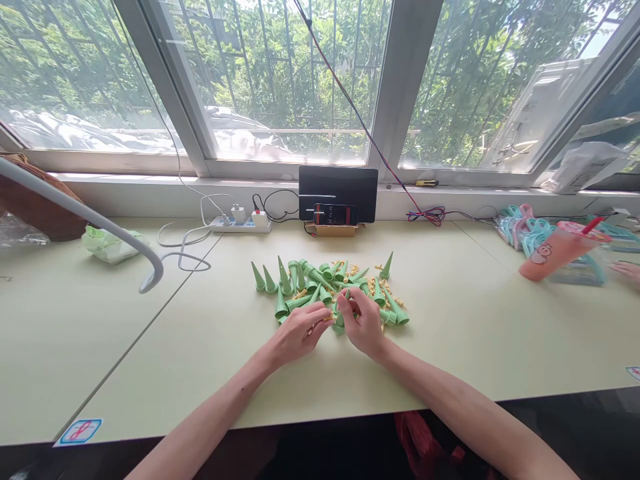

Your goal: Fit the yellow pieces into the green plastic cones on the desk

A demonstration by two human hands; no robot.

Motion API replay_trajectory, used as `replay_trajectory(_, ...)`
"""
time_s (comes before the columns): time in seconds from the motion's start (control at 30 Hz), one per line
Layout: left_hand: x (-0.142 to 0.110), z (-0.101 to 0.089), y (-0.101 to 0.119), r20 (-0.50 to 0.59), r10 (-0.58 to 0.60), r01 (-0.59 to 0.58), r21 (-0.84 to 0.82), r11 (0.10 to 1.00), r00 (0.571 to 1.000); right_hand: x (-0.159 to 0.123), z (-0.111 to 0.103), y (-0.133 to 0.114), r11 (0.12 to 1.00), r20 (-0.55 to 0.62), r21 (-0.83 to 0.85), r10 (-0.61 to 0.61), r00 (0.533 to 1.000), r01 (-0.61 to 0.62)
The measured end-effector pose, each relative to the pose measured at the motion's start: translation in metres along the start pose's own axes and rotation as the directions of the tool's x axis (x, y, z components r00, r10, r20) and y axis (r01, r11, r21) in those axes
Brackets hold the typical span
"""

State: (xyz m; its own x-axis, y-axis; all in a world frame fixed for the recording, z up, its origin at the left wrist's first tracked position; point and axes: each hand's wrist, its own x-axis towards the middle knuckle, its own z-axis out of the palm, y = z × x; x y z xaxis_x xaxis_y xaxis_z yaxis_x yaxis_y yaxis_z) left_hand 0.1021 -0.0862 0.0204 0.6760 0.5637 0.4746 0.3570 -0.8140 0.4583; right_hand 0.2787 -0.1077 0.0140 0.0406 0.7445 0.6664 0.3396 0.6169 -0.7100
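**Cone in hand, many loose**

A green cone [339, 321] sits in the right hand's [363, 321] grip, mid-worktop [200, 373]; the left hand's [301, 328] grip seemingly pinches a yellow peg [330, 318]. Beyond, loose cones [299, 302] and pegs [395, 302] suggest much left. Upright cones [271, 285] stand left; whether finished, I cannot tell.

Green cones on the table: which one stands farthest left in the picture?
The upright green cone at the outer left end, tip pointing up; every other green cone is to its right.
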Motion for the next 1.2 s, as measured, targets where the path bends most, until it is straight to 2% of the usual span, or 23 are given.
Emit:
replay_trajectory(0.47,-0.0026,0.0017,-0.004,0.019,0.135,-0.135,0.221,0.966,0.991,0.0029,0.001,0.001,0.99,0.018,0.09,0.104,0.994,-0.105)
replay_trajectory(0.63,-0.0025,0.0047,-0.0023,-0.016,0.084,-0.081,0.142,0.987,0.996,0.0054,0.0002,-0.0014,0.983,0.009,0.121,0.137,0.991,-0.137)
replay_trajectory(0.77,-0.0015,0.0054,-0.0012,-0.044,0.032,-0.03,0.044,0.999,0.999,0.0045,0.0,-0.0008,0.987,-0.008,0.116,0.114,0.993,-0.113)
replay_trajectory(1.0,0.0032,0.0041,0.0036,-0.208,-0.087,0.092,0.013,0.996,0.974,0.0003,0.0002,0.0055,0.995,-0.08,0.093,0.05,0.996,-0.042)
replay_trajectory(1.2,0.0031,0.0067,0.0048,-0.197,-0.1,0.107,0.027,0.994,0.975,0.0012,0.0003,0.0014,0.986,-0.071,0.05,-0.156,0.985,0.16)
